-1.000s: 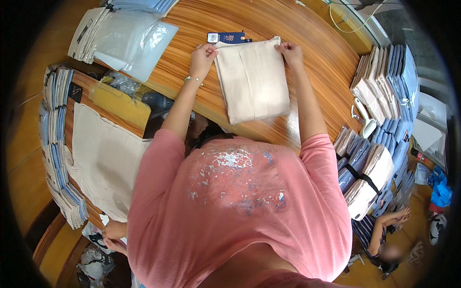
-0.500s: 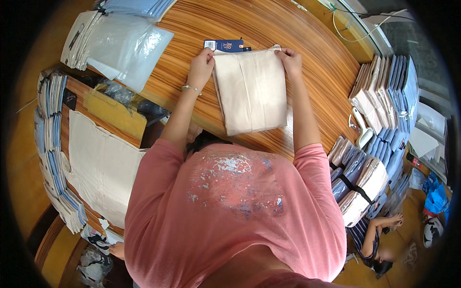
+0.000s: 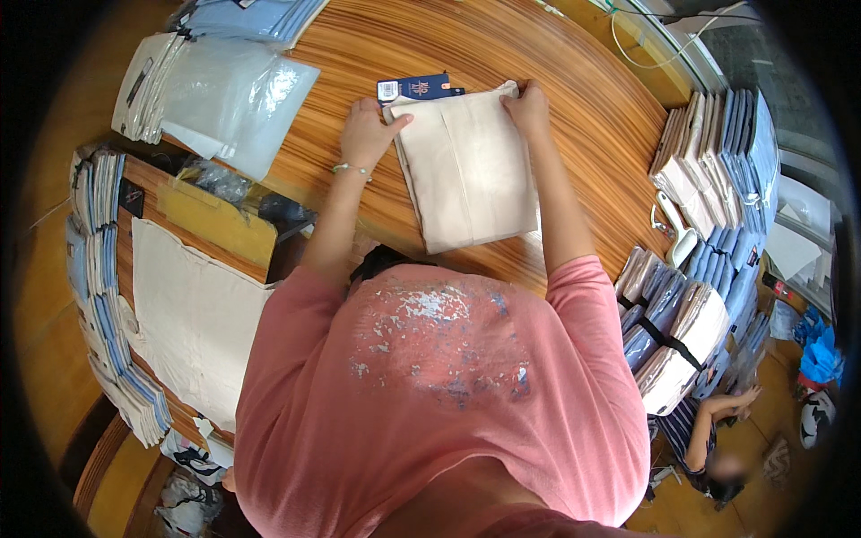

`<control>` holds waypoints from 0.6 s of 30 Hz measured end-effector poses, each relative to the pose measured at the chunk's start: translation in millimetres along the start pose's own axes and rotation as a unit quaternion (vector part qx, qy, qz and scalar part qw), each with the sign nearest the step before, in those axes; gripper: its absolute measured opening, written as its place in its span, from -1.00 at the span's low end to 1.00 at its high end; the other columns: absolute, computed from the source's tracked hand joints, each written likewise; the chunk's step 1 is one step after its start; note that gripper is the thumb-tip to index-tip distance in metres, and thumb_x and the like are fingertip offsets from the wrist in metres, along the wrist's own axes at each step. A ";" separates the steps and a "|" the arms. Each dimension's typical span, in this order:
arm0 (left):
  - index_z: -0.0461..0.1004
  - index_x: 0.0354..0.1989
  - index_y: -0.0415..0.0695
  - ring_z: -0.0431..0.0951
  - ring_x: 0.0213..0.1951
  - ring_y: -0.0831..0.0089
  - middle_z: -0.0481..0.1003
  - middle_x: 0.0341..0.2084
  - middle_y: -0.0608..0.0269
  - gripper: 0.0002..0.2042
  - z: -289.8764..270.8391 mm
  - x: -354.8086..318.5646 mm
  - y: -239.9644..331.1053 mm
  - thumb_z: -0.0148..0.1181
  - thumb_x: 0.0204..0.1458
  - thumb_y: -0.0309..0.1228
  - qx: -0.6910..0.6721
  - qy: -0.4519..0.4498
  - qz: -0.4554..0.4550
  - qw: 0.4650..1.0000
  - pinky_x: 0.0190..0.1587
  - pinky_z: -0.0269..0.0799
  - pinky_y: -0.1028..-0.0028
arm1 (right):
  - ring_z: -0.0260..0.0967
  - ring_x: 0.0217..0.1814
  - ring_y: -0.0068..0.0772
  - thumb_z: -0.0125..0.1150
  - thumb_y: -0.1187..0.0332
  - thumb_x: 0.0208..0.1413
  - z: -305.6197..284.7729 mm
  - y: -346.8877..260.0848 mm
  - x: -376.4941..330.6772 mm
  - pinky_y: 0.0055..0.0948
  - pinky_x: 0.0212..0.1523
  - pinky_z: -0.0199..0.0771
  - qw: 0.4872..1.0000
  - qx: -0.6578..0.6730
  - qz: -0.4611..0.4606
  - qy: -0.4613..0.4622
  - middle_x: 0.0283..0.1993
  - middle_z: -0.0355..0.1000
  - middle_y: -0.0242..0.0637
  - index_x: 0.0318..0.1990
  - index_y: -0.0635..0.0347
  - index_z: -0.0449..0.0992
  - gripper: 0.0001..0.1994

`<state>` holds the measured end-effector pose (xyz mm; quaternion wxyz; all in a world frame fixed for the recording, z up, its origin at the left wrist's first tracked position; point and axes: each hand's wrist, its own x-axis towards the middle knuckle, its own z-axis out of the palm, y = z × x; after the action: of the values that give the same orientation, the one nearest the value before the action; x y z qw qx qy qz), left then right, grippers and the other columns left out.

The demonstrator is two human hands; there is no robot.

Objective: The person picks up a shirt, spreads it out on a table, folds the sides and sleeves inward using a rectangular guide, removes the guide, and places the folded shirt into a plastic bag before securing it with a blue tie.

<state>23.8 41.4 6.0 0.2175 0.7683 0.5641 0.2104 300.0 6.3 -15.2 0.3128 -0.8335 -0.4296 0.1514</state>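
Observation:
A folded cream garment point(image 3: 471, 175) lies flat on the wood-grain table in front of me, a crease running down its middle. From beneath its far edge sticks out a dark blue hang tag point(image 3: 414, 88) with a white label. My left hand point(image 3: 369, 133) is at the garment's far left corner, open, its thumb spread over the fabric edge and the other fingers curved beside it. At the far right corner, my right hand point(image 3: 529, 109) pinches the folded edge between thumb and fingers.
Clear plastic bags point(image 3: 238, 99) lie at the far left beside bagged garments. Bundles of cream and blue garments point(image 3: 708, 170) stand at the right, near a white-handled tool point(image 3: 682, 238). Another cream garment point(image 3: 193, 314) is spread on the left surface. A co-worker point(image 3: 708, 439) sits lower right.
My left hand has loosened its pinch and spread its thumb, shifting slightly left and down. The right hand stays at its corner, a little nearer and left. The garment has barely moved.

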 end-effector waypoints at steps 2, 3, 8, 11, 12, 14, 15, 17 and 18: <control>0.42 -0.39 -0.28 0.43 -0.34 0.09 0.43 -0.41 0.02 -0.55 -1.7 -2.1 6.0 0.29 -0.21 -0.08 0.033 -0.048 -0.027 0.998 -0.29 0.33 0.25 | 0.39 -0.46 -0.23 0.36 0.40 -0.33 -5.6 -0.3 5.1 -0.35 -0.38 0.36 0.996 -0.026 0.043 -0.079 -0.45 0.47 -0.14 -0.41 0.23 0.51 -0.76; 0.41 -0.43 -0.27 0.43 -0.37 0.16 0.43 -0.45 0.06 -0.60 -1.1 -1.7 5.9 0.29 -0.18 -0.13 0.016 -0.040 -0.032 0.999 -0.32 0.33 0.30 | 0.39 -0.46 -0.27 0.36 0.41 -0.32 -5.8 0.7 7.0 -0.37 -0.40 0.36 0.995 0.009 0.045 -0.089 -0.46 0.47 -0.16 -0.41 0.24 0.51 -0.76; 0.36 -0.56 -0.20 0.35 -0.56 0.56 0.39 -0.61 0.27 -0.80 25.0 4.5 -14.0 0.28 -0.13 -0.40 -0.330 -0.027 -0.054 0.942 -0.51 0.26 0.54 | 0.37 -0.49 -0.51 0.35 0.46 -0.23 -21.0 17.5 8.5 -0.52 -0.49 0.33 0.973 0.209 0.023 -0.098 -0.46 0.49 -0.25 -0.37 0.26 0.50 -0.79; 0.33 -0.44 -0.19 0.24 -0.60 0.72 0.38 -0.66 0.38 -0.82 -8.8 0.9 24.7 0.25 -0.13 -0.57 -0.421 0.033 0.021 0.906 -0.56 0.14 0.70 | 0.36 -0.45 -0.65 0.30 0.53 -0.15 -82.1 -11.3 -24.4 -0.63 -0.50 0.31 0.958 0.279 0.036 -0.053 -0.45 0.49 -0.33 -0.33 0.25 0.48 -0.82; 0.28 -0.28 -0.19 0.24 -0.58 0.74 0.42 -0.62 0.39 -0.73 -32.4 -1.9 53.3 0.24 -0.12 -0.61 -0.462 0.035 0.043 0.885 -0.56 0.13 0.73 | 0.36 -0.43 -0.64 0.28 0.55 -0.13 -116.1 -27.8 -42.8 -0.66 -0.45 0.33 0.949 0.316 -0.003 -0.015 -0.44 0.48 -0.34 -0.29 0.26 0.47 -0.81; 0.20 -0.01 -0.20 0.29 -0.54 0.72 0.50 -0.48 0.31 -0.53 -86.5 -10.6 105.0 0.26 -0.11 -0.57 -0.430 0.012 0.090 0.898 -0.52 0.19 0.76 | 0.38 -0.37 -0.64 0.25 0.57 -0.09 -181.3 -52.4 -79.6 -0.69 -0.34 0.37 0.925 0.371 -0.066 0.052 -0.42 0.48 -0.35 -0.26 0.28 0.47 -0.81; 0.19 0.06 -0.23 0.36 -0.48 0.71 0.52 -0.41 0.21 -0.50 -104.9 -14.3 117.3 0.23 -0.09 -0.58 -0.448 -0.007 0.111 0.887 -0.47 0.27 0.75 | 0.38 -0.35 -0.63 0.24 0.58 -0.08 -205.5 -60.7 -95.5 -0.69 -0.28 0.38 0.911 0.395 -0.096 0.074 -0.40 0.48 -0.35 -0.27 0.30 0.48 -0.83; 0.34 -0.03 -0.27 0.45 -0.39 0.63 0.52 -0.35 0.11 -0.64 -133.2 -27.4 141.5 0.16 -0.07 -0.64 -0.447 -0.082 0.144 0.879 -0.36 0.37 0.70 | 0.39 -0.32 -0.62 0.23 0.60 -0.09 -246.4 -57.2 -133.9 -0.66 -0.22 0.39 0.930 0.341 -0.117 0.065 -0.33 0.49 -0.31 -0.32 0.32 0.50 -0.86; 0.39 -0.10 -0.28 0.47 -0.35 0.59 0.52 -0.33 0.08 -0.70 -136.5 -36.9 137.6 0.13 -0.07 -0.66 -0.441 -0.113 0.155 0.877 -0.31 0.39 0.66 | 0.41 -0.24 -0.54 0.23 0.63 -0.14 -258.2 -60.0 -153.6 -0.58 -0.16 0.38 0.951 0.292 -0.073 0.075 -0.29 0.50 -0.28 -0.40 0.32 0.52 -0.90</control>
<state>42.7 -17.8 193.3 0.5605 0.6889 0.2577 0.3806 307.4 -193.2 217.1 0.5837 -0.6814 -0.4015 0.1841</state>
